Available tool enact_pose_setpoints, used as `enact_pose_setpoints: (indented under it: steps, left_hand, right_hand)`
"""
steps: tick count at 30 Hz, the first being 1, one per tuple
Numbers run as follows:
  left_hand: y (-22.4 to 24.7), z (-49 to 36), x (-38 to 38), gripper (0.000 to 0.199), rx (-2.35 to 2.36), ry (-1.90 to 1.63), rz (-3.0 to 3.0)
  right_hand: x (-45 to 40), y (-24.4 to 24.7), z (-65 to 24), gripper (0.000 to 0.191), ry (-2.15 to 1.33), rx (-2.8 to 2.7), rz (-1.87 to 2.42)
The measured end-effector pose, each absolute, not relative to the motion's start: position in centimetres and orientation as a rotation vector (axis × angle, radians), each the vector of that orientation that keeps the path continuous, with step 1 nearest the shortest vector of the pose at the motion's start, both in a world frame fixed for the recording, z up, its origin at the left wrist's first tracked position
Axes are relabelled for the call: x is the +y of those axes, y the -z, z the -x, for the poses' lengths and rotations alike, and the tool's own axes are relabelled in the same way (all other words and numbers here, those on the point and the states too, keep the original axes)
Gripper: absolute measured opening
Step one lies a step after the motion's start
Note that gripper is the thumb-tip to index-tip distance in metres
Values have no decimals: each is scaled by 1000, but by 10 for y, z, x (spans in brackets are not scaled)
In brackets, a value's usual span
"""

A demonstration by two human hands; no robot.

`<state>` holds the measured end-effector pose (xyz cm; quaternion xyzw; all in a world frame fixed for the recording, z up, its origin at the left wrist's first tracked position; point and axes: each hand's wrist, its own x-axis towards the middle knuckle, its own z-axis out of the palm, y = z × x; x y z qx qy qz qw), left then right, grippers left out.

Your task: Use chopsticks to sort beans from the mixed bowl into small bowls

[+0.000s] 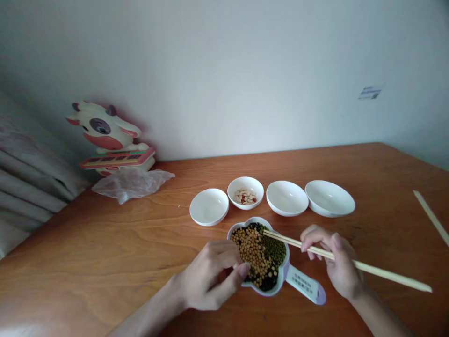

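A flower-shaped container (284,276) with a handle holds yellow, green and black beans. My left hand (215,274) is at its left edge, fingers curled with thumb and fingertips close together over the yellow beans; whatever they pinch, if anything, is too small to name. In my right hand (333,257) is a pair of chopsticks (382,272), held right of the container, their tips at the green beans. Behind the container stand white bowls in a row: an empty one (209,207), one with pale flat seeds and some red pieces (245,193), and two more empty ones (286,198) (329,199).
A cow toy with a keyboard (117,159) stands at the back left against the wall, a crumpled clear plastic bag (133,184) in front of it. At the far right lies a light wooden stick (431,217). A curtain (31,173) hangs on the left.
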<state>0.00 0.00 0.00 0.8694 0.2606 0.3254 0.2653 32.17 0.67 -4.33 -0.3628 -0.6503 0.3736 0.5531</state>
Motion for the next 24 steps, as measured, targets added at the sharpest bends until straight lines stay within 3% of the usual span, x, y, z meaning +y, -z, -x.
enact_pose_setpoints:
  steps: [5,17,24]
  left_hand:
    - [36,8,0,30,757,-1155,-2344]
    - [45,26,9,40,1069,-661,-2387]
    - [47,25,7,42,1073,-612,-2383]
  right_hand:
    - [8,45,-322,65,-886,-1534,872]
    - [10,39,-328,61,-827,-1487,939]
    - [7,35,-331,87,-948,-1572,995]
